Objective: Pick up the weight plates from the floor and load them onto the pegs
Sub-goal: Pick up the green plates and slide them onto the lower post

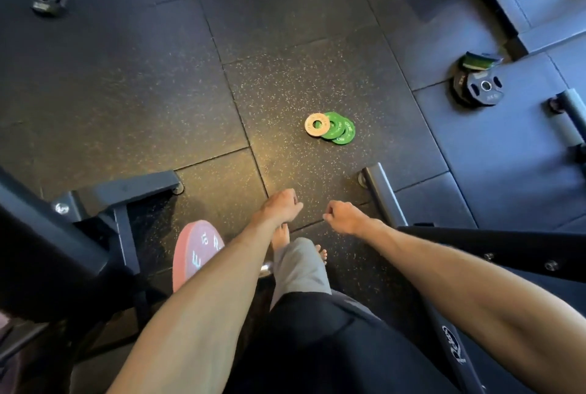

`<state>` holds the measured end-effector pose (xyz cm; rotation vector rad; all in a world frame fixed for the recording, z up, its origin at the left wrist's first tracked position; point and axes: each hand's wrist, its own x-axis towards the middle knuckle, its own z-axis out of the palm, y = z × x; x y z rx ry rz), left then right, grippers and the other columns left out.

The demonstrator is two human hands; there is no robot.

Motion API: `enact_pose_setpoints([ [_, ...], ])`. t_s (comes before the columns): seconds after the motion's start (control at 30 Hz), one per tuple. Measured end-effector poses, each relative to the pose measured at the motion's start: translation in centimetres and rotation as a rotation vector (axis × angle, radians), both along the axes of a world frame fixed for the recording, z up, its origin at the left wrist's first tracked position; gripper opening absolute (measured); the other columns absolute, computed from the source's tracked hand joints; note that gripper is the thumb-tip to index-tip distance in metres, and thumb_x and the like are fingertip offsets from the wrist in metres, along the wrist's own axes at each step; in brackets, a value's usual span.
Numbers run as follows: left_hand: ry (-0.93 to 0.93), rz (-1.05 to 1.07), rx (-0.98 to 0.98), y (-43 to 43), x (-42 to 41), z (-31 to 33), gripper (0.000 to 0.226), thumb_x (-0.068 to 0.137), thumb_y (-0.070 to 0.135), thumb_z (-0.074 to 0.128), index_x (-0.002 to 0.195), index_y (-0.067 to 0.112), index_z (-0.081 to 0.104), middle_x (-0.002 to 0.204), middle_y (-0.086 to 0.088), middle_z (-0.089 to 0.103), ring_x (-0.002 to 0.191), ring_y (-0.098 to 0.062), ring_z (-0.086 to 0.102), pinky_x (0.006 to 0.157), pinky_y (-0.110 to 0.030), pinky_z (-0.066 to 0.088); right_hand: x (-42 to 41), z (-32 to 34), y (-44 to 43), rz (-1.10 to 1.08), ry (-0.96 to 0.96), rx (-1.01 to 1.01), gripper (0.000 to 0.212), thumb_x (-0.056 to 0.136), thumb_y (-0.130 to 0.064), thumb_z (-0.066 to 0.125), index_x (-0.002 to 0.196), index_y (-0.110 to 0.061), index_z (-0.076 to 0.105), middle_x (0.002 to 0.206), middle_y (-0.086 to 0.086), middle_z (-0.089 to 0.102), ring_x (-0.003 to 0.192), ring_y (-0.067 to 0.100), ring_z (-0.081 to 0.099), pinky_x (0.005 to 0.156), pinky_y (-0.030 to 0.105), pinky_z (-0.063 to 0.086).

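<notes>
One view only: head-worn, wide-angle, aimed steeply down at the floor from standing height. Green plates sit mid-frame; left hand and right hand are nearer the lens.

Small plates overlapping on floor, ahead of hands.

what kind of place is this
Most likely a gym's weight area: speckled rubber floor tiles, small green plates lying on them, a red bumper plate, and black steel rack feet.
</notes>
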<state>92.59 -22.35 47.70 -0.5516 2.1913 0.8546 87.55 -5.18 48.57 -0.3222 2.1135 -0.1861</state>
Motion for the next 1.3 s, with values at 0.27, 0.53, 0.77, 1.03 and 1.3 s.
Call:
enact_pose_setpoints([
  [0.27, -0.113, -0.200, -0.003, -3.3, -13.8, -1.8, 0.016, 0.094, 0.035, 0.054, 0.098, 0.019, 0.055, 0.120, -0.011, 0.062, 0.112, -0.033, 0.056, 0.101, -0.045, 0.043, -11.1, -0.7, -2.6, -0.296, -0.046, -0.010, 0.027, 0.101, -0.027, 0.050, 0.113, -0.006, 0.061, 0.115, 0.015, 0.068, 0.108, 0.032, 0.064, 0.092, 0.039, 0.049],
  [0.53, -0.160, -0.376, 0.000, -6.5, -26.1, -2.7, 0.026, 0.095, 0.031, 0.055, 0.112, 0.012, 0.060, 0.119, -0.011, 0.065, 0.110, -0.031, 0.059, 0.092, -0.038, 0.047, -19.3, -2.7, -5.7, -0.650, -0.074, -0.071, 0.025, 0.098, -0.023, 0.047, 0.102, -0.003, 0.063, 0.097, 0.017, 0.073, 0.087, 0.032, 0.071, 0.080, 0.044, 0.059],
  [0.77, -0.200, -0.572, -0.026, -5.9, -34.6, -6.8, 0.021, 0.093, 0.031, 0.059, 0.102, 0.013, 0.062, 0.111, -0.014, 0.069, 0.103, -0.031, 0.063, 0.092, -0.040, 0.050, -25.1, -7.0, -5.5, -0.988, -0.085, -0.166, 0.028, 0.099, -0.020, 0.048, 0.115, 0.000, 0.060, 0.097, 0.019, 0.072, 0.076, 0.028, 0.069, 0.064, 0.032, 0.055],
  [1.03, -0.231, -0.691, -0.024, -2.3, -43.5, -14.5, 0.016, 0.094, 0.030, 0.058, 0.099, 0.015, 0.060, 0.099, -0.011, 0.071, 0.089, -0.030, 0.066, 0.084, -0.036, 0.052, -31.7, -16.2, -2.9, -1.275, -0.146, -0.248, 0.025, 0.101, -0.020, 0.045, 0.120, -0.007, 0.057, 0.098, 0.019, 0.072, 0.070, 0.021, 0.069, 0.070, 0.041, 0.062],
  [1.3, -0.294, -0.664, 0.018, 2.5, -50.3, -25.8, 0.021, 0.097, 0.024, 0.056, 0.110, 0.008, 0.060, 0.111, -0.017, 0.069, 0.099, -0.031, 0.066, 0.088, -0.040, 0.051, -35.5, -28.4, -1.2, -1.521, -0.230, -0.235, 0.021, 0.095, -0.020, 0.048, 0.103, -0.008, 0.063, 0.093, 0.020, 0.071, 0.083, 0.031, 0.072, 0.070, 0.047, 0.062],
])
